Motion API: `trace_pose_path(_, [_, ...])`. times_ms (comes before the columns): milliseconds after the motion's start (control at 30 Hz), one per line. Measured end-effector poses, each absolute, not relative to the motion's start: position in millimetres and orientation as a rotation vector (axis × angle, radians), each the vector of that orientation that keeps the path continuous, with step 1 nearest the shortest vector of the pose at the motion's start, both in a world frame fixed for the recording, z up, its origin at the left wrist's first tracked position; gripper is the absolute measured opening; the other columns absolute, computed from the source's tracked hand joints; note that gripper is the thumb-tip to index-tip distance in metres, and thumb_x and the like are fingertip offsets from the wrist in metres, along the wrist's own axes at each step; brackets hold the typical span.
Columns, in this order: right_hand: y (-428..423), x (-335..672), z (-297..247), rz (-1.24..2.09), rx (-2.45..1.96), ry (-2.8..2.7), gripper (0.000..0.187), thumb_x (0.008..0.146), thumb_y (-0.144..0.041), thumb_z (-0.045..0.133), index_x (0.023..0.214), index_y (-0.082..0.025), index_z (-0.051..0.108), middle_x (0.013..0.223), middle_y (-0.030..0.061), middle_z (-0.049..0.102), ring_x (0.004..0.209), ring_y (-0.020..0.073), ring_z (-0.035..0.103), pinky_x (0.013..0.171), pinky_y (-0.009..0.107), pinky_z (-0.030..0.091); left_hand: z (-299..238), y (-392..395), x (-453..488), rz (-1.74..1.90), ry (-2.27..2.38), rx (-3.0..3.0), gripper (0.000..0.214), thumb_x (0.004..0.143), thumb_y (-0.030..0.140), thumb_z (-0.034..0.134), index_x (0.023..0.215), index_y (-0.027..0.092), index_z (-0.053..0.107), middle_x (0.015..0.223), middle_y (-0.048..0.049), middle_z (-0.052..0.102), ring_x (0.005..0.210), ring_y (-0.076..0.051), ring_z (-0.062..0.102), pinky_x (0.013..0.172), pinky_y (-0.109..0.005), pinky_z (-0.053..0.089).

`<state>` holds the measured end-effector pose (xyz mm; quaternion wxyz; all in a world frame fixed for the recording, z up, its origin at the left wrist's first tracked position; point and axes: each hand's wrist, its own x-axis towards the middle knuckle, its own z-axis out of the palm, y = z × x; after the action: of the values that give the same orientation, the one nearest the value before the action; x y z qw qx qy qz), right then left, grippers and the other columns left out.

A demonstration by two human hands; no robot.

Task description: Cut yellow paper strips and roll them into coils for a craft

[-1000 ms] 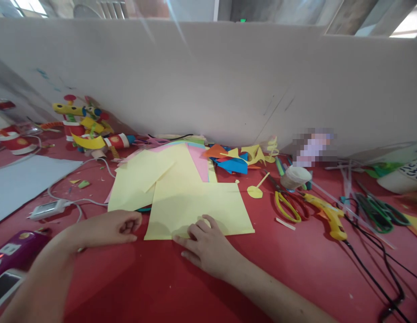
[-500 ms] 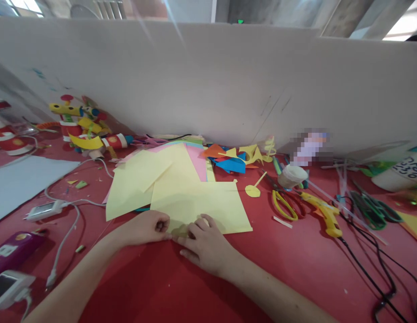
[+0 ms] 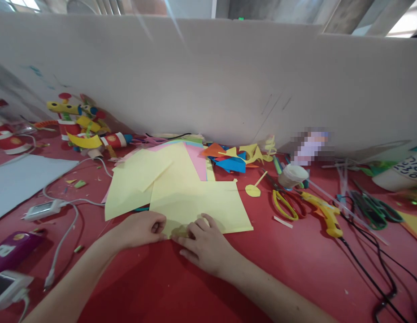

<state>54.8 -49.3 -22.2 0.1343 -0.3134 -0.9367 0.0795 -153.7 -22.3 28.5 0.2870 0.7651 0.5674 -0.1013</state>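
A pale yellow sheet of paper [image 3: 201,199] lies in front of me on the red table, its near edge slightly folded up. My left hand [image 3: 144,229] is at its near left corner, fingers curled, with thumb and fingertips closed on the paper's edge. Just beside it, my right hand [image 3: 208,244] rests on the near edge with its fingers stretched and a little apart. The fingertips of both hands almost meet. Under and behind this sheet are another yellow sheet [image 3: 131,184] and a pink sheet [image 3: 197,163].
Scissors with yellow and red handles [image 3: 284,206], a yellow glue gun [image 3: 324,213] and a paper cup [image 3: 292,176] stand or lie at the right. Blue paper scraps [image 3: 232,165] lie at the back. White cables [image 3: 65,242] and a purple device [image 3: 16,249] occupy the left.
My left hand has shifted very slightly left along the paper's near edge. The right hand stays nearly where it was, and the view has tilted a touch.
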Motion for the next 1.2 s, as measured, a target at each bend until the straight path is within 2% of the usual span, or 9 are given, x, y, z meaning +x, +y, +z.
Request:
trace_pose_path(167, [-48.9,57.4,-21.9,0.218,-0.901,-2.737,0.033,0.086,-0.039,0.043,0.118,-0.033,0.047,0.092,0.0026,0.054,0.088,0.019,0.044,0.096,0.046,0.025,29.0,-19.5,-174.2,-0.308,1.502,2.001,0.021,0.064,0.037,0.052,0.061,0.019,0.043,0.058,0.0024,0.05,0.055,-0.014,0.044,0.049,-0.023,0.024])
trace_pose_path(400, [-49.0,71.7,-26.6,0.082,-0.849,-2.744,0.031,0.087,-0.035,0.045,0.117,-0.032,0.05,0.09,0.0029,0.057,0.089,0.019,0.049,0.096,0.05,0.023,26.3,-17.5,-184.6,-0.294,1.413,1.968,0.014,0.064,0.032,0.05,0.064,0.019,0.046,0.059,0.0024,0.047,0.056,-0.014,0.043,0.049,-0.022,0.025])
trace_pose_path(600, [-49.5,96.6,-32.2,0.025,-0.895,-2.686,0.028,0.088,-0.034,0.043,0.115,-0.034,0.051,0.097,0.0021,0.058,0.101,0.0191,0.047,0.099,0.047,0.019,28.0,-17.4,-187.3,-0.285,1.379,1.943,0.011,0.063,0.029,0.049,0.066,0.019,0.047,0.06,0.0025,0.047,0.057,-0.014,0.043,0.049,-0.022,0.026])
trace_pose_path(767, [-50.9,124.6,-31.9,-0.047,-0.999,-2.644,0.028,0.088,-0.034,0.044,0.114,-0.039,0.052,0.1,0.0013,0.058,0.099,0.0172,0.049,0.1,0.045,0.016,29.8,-16.5,-187.1,-0.301,1.357,1.917,0.01,0.064,0.028,0.048,0.068,0.019,0.049,0.058,0.0031,0.045,0.055,-0.013,0.041,0.049,-0.022,0.027])
trace_pose_path(933, [-53.2,150.8,-27.6,-0.036,-1.062,-2.637,0.03,0.087,-0.033,0.045,0.116,-0.039,0.051,0.102,0.0033,0.059,0.099,0.0198,0.049,0.096,0.045,0.022,30.7,-16.5,-189.1,-0.275,1.332,1.925,0.009,0.063,0.026,0.047,0.068,0.018,0.05,0.059,0.003,0.045,0.055,-0.013,0.041,0.049,-0.022,0.026])
trace_pose_path(1200, [-57.4,192.1,-29.0,-0.003,-1.197,-2.576,0.028,0.085,-0.029,0.048,0.11,-0.038,0.057,0.102,0.0045,0.058,0.096,0.0206,0.05,0.09,0.044,0.03,30.4,-16.8,-192.3,-0.272,1.309,1.907,0.009,0.064,0.024,0.046,0.069,0.018,0.051,0.06,0.0028,0.046,0.057,-0.013,0.042,0.05,-0.022,0.028])
